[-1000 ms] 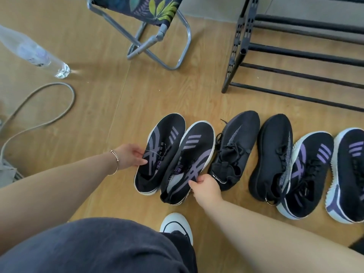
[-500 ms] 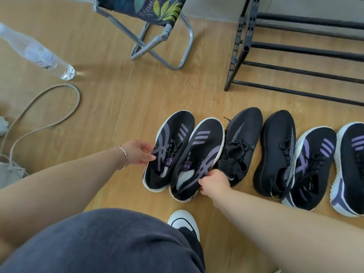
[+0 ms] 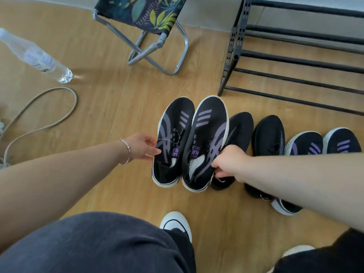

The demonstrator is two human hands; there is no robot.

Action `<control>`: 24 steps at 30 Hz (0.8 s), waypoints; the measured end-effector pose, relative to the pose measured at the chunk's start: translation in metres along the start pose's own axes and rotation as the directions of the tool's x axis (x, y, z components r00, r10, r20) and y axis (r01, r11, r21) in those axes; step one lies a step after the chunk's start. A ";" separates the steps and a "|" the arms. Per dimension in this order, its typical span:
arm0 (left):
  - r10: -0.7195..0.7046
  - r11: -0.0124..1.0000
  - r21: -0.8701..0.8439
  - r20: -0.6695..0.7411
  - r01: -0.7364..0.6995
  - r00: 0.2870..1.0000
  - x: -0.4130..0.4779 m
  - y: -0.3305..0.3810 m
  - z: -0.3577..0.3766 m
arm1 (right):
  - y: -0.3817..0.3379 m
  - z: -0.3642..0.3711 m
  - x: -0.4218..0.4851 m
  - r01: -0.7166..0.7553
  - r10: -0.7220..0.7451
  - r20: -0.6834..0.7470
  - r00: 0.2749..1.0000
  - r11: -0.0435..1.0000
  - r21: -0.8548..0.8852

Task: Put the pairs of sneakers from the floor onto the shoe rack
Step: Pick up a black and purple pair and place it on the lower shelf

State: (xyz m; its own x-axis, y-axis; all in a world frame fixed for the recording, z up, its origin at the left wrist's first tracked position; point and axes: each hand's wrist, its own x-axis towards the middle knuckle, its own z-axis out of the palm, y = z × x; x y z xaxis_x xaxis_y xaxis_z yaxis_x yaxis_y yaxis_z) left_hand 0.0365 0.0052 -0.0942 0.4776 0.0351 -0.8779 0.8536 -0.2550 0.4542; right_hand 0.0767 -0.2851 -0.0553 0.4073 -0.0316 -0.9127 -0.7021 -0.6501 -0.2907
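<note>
Two black-and-purple sneakers, left sneaker [image 3: 173,140] and right sneaker [image 3: 206,142], side by side, touching, on the wooden floor [image 3: 98,107]. Left hand [image 3: 144,146] at the left sneaker's outer side, fingers pinched on its edge; right hand [image 3: 229,162] with grip clenched on the right sneaker's collar. Beside them a black pair [image 3: 254,138], then another purple-striped pair [image 3: 323,143]. Just beyond, black shoe rack [image 3: 295,56] against the wall. Further left: folding stool [image 3: 145,18], clear bottle [image 3: 35,56], looped cable [image 3: 39,115].
</note>
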 end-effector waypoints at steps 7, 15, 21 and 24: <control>0.108 0.988 0.109 0.028 -0.111 0.994 -0.009 0.056 0.053 | 0.013 -0.083 -0.003 0.048 -0.046 0.037 0.998 0.997 -0.058; 0.191 0.975 0.116 -0.007 -0.189 0.981 -0.013 0.084 0.119 | 0.050 -0.162 0.005 0.126 -0.126 0.026 0.992 0.992 0.020; 0.196 0.980 0.047 -0.024 -0.194 0.980 0.003 0.114 0.159 | 0.074 -0.204 0.024 0.187 -0.190 0.010 0.982 0.973 0.132; 0.207 0.975 0.087 -0.032 -0.203 0.978 0.017 0.133 0.177 | 0.081 -0.220 0.032 0.181 -0.180 -0.023 0.983 0.970 0.163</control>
State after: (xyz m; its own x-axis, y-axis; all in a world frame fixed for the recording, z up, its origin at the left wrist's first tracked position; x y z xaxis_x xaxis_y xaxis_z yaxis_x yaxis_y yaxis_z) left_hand 0.1215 -0.1989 -0.0759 0.6500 0.0126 -0.7598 0.7175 -0.3395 0.6082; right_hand 0.1615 -0.5062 -0.0453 0.5402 0.0679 -0.8388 -0.7026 -0.5121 -0.4940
